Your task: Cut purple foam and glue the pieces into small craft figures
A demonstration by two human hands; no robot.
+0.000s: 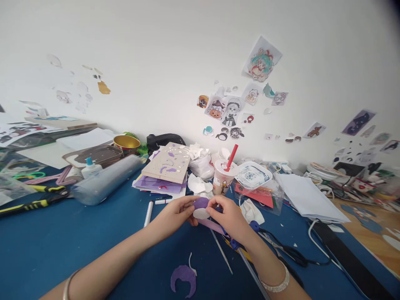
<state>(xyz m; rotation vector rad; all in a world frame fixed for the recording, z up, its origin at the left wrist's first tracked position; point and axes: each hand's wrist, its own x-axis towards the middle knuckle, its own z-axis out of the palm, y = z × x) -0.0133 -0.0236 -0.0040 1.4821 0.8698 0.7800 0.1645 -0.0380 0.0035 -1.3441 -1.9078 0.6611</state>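
Between both hands is a small purple cut-out [201,203] with a white oval piece [201,213] along its lower side; whether the two are joined I cannot tell. My left hand [181,210] pinches the left edge with its thumb and fingers. On the other side, my right hand [225,213] has its thumb and fingertips closed on the right edge. A purple crescent cut-out [183,280], which looks like felt, lies on the blue table below, with a thin white strip [191,263] against it. Beneath the hands, a pink strip [212,227] is partly hidden.
A drink cup [222,179] with a red straw stands just beyond my hands. Scissors [286,250], a thin pointed tool [222,253] and a blue-handled tool [246,258] lie at the right. A board [168,164] with purple scraps and a marker [148,213] are left of centre.
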